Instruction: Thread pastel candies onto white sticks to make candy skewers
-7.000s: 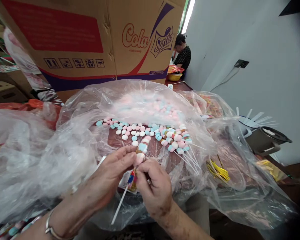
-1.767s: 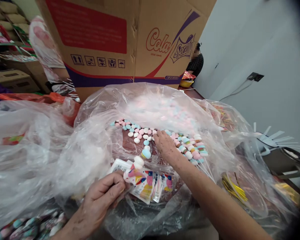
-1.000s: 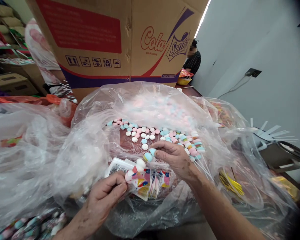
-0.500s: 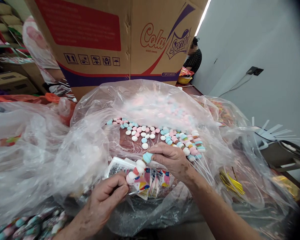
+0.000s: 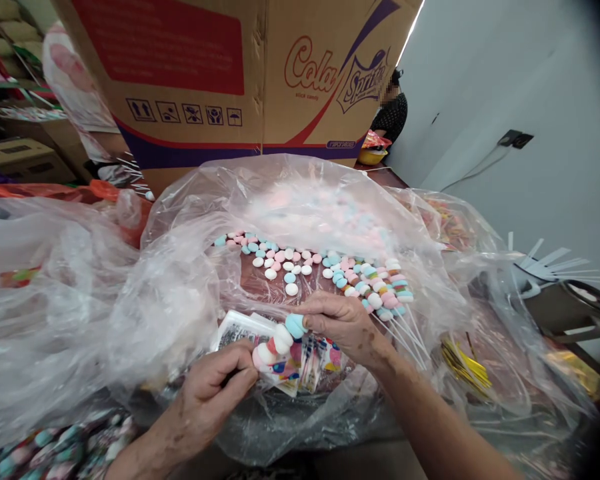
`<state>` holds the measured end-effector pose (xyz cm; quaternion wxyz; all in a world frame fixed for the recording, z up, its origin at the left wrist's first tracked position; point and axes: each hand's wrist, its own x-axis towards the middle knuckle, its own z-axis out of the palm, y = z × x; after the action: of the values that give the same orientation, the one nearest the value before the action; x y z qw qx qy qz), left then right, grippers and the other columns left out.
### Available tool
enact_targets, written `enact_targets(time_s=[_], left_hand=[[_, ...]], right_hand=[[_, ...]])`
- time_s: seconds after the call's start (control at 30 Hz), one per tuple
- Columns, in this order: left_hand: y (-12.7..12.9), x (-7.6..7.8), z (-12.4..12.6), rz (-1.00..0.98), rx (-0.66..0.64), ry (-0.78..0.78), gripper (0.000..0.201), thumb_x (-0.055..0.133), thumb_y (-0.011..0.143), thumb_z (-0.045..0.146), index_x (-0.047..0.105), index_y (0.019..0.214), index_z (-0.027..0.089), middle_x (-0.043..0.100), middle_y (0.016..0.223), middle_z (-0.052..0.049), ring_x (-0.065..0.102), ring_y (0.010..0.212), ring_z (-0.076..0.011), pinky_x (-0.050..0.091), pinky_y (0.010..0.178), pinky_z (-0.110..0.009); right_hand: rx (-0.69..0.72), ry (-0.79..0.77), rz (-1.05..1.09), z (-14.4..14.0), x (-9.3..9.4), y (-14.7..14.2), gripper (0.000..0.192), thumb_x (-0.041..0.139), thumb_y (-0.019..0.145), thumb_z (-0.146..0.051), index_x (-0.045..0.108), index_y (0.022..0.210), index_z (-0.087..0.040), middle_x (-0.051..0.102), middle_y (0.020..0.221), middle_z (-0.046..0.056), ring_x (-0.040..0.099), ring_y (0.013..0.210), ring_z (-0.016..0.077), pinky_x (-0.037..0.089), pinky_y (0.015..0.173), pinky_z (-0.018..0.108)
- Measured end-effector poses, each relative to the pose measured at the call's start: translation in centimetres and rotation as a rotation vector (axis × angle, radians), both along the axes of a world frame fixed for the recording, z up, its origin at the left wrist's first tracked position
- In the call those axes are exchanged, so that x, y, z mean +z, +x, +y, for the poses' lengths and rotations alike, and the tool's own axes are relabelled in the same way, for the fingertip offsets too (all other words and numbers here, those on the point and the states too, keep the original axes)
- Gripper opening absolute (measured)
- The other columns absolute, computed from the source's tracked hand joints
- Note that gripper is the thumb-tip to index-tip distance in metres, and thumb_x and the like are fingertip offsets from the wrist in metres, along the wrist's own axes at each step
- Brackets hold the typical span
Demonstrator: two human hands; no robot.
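Observation:
My left hand [image 5: 210, 393] pinches a thin stick that carries a pink and a white candy disc [image 5: 275, 343]. My right hand [image 5: 345, 323] holds a blue candy disc [image 5: 295, 325] at the stick's upper end, touching the white one. Under both hands lies a stack of small colourful printed wrappers [image 5: 305, 360]. Beyond them, loose pink, white and blue candy discs [image 5: 285, 260] are spread on an open clear plastic bag [image 5: 300, 200]. A bundle of filled candy sticks [image 5: 385, 293] lies to the right of my right hand.
A big Cola Sprite cardboard box [image 5: 220, 87] stands behind the bag. More clear bags [image 5: 45, 293] pile up at left. Gold twist ties [image 5: 465, 367] and a dark machine with white sticks [image 5: 555, 293] sit at right. Another person [image 5: 393, 110] is seated at the far end.
My right hand picked a blue disc from the loose pile and brought it back to the stick held in my left hand. The disc now sits against the white one.

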<state>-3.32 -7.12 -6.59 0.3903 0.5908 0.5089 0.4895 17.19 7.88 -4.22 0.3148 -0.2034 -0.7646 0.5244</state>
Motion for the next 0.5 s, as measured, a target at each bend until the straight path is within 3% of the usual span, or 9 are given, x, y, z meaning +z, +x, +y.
enact_targets(time_s=[0.27,0.5], left_hand=[[-0.1,-1.5,-0.1,-0.013,-0.035,0.023,0.031,0.049,0.099,0.029,0.056,0.070,0.020,0.054,0.072,0.000,0.048,0.065,-0.0144,0.037,0.061,-0.024],[0.5,-1.0,0.3,-0.132,0.036,-0.008,0.033,0.056,0.097,0.033,0.058,0.067,0.019,0.052,0.070,0.000,0.046,0.064,-0.0139,0.037,0.060,-0.023]], right_hand=[[-0.030,0.052,0.072,-0.5,-1.3,-0.9,0.027,0.068,0.092,-0.044,0.081,0.100,-0.022,0.072,0.083,0.003,0.065,0.076,0.0147,0.053,0.072,0.027],[-0.123,0.047,0.134,-1.2,-1.7,-1.4,0.016,0.070,0.090,-0.026,0.080,0.100,-0.022,0.072,0.084,0.002,0.066,0.076,0.0132,0.052,0.070,0.024]])
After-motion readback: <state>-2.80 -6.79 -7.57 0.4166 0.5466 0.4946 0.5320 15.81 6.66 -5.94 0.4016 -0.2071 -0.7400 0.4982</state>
